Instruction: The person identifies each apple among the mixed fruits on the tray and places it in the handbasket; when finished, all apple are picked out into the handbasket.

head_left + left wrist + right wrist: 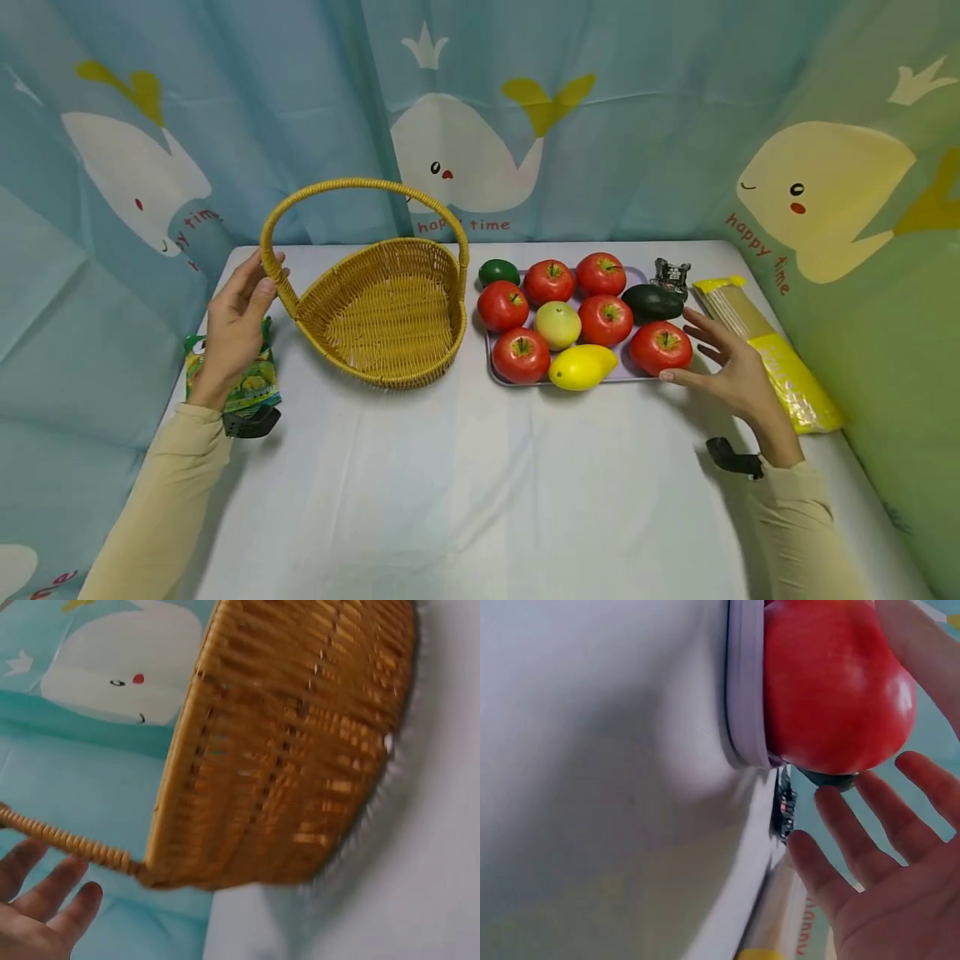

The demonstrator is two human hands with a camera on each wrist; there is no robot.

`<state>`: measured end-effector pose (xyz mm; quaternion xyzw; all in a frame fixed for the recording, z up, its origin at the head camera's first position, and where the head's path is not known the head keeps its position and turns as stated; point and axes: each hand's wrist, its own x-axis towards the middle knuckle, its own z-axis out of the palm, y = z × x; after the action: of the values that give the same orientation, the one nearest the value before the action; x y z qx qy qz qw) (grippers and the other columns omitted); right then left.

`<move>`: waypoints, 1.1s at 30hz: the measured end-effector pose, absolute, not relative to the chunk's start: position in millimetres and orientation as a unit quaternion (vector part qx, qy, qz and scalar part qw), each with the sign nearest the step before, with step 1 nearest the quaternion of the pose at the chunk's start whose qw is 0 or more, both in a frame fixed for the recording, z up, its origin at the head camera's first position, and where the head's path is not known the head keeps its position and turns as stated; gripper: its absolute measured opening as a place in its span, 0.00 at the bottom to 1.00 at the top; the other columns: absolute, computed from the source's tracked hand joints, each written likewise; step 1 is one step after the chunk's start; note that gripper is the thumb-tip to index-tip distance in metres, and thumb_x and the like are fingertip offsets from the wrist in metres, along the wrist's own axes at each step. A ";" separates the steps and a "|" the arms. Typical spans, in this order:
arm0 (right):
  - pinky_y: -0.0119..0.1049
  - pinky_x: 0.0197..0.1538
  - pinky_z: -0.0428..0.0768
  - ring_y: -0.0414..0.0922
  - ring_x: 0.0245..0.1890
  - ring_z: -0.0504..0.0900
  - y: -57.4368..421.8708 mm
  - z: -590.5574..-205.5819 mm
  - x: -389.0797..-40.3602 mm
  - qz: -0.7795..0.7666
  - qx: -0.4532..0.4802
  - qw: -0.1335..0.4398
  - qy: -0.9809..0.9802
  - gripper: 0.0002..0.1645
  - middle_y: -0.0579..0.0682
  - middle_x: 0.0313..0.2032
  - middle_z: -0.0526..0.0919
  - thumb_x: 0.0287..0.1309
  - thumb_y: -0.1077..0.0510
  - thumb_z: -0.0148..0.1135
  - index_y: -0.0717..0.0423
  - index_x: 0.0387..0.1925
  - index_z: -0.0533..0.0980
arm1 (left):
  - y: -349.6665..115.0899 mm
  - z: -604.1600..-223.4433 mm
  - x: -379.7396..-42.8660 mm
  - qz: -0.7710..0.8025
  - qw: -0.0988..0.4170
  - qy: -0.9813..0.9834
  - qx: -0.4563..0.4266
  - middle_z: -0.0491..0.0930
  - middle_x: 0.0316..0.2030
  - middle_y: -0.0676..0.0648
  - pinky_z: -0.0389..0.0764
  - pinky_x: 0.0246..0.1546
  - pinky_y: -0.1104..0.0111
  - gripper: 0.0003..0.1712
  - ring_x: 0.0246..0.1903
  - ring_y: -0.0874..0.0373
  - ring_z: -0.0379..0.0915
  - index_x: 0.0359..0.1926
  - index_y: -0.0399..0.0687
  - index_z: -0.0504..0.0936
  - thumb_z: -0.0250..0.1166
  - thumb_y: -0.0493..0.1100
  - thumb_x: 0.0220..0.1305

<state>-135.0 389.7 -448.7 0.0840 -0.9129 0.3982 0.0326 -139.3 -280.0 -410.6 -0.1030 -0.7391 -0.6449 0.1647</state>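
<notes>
My left hand (238,317) is at the left side of the arched handle (363,183) of a yellow wicker basket (390,379). In the left wrist view its fingers (79,904) lie loosely extended right by the handle's lower end. Relaxed and spread, the fingers of my right hand (731,375) stand around the near right red apple (660,348), thumb at its front. That apple (836,686) sits at the corner of a lilac tray (632,367). More red apples, a pale green round fruit (557,325), a yellow mango-like fruit (583,367) and a dark green oblong fruit (652,302) share the tray.
Green snack bags (255,383) lie under the left forearm. A yellow pack of noodles (780,367) lies along the right edge, and a small black-and-silver packet (670,276) behind the tray. A smaller green fruit (498,272) sits at the tray's back left. Whale-print curtains (645,150) surround the white table.
</notes>
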 end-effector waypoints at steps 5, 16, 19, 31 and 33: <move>0.10 0.57 0.73 0.23 0.59 0.75 384.5 -457.3 -133.8 0.433 0.093 0.040 -0.896 0.56 0.66 0.72 0.74 0.46 0.68 0.85 0.59 0.77 0.69 | -274.2 -416.5 -145.2 -0.699 0.181 -0.685 -0.099 0.84 0.63 0.42 0.82 0.62 0.72 0.25 0.59 0.57 0.85 0.75 0.41 0.73 0.56 0.39 0.82; 0.09 0.53 0.74 0.18 0.53 0.73 377.8 -467.2 -128.6 0.421 0.082 0.044 -0.902 0.53 0.69 0.67 0.76 0.47 0.63 0.86 0.61 0.75 0.71 | -271.0 -425.1 -147.7 -0.695 0.228 -0.678 -0.064 0.90 0.50 0.44 0.86 0.54 0.73 0.20 0.50 0.56 0.88 0.63 0.30 0.82 0.60 0.38 0.79; 0.08 0.52 0.73 0.17 0.51 0.72 377.2 -468.3 -127.4 0.410 0.066 0.047 -0.908 0.54 0.69 0.66 0.76 0.48 0.60 0.87 0.60 0.75 0.70 | -268.4 -425.5 -152.0 -0.692 0.241 -0.677 -0.064 0.90 0.48 0.45 0.86 0.54 0.73 0.20 0.48 0.57 0.88 0.62 0.28 0.82 0.60 0.38 0.79; 0.12 0.52 0.78 0.26 0.51 0.81 380.6 -475.6 -133.2 0.477 0.005 0.056 -0.877 0.49 0.26 0.56 0.79 0.50 0.63 0.85 0.55 0.73 0.74 | -260.4 -424.3 -160.4 -0.683 0.281 -0.672 -0.062 0.89 0.48 0.44 0.88 0.52 0.70 0.18 0.46 0.57 0.89 0.59 0.25 0.83 0.60 0.35 0.77; 0.13 0.52 0.78 0.27 0.52 0.80 382.8 -475.2 -132.9 0.492 -0.004 0.046 -0.869 0.49 0.25 0.56 0.79 0.51 0.63 0.84 0.54 0.74 0.73 | -260.1 -424.4 -160.4 -0.673 0.288 -0.679 -0.062 0.88 0.49 0.44 0.88 0.53 0.69 0.18 0.47 0.57 0.88 0.59 0.26 0.84 0.60 0.35 0.77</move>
<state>-132.9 382.8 -475.2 -0.0043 -0.8693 0.4921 0.0461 -160.4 -260.1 -424.4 -0.0616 -0.6788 -0.6728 0.2876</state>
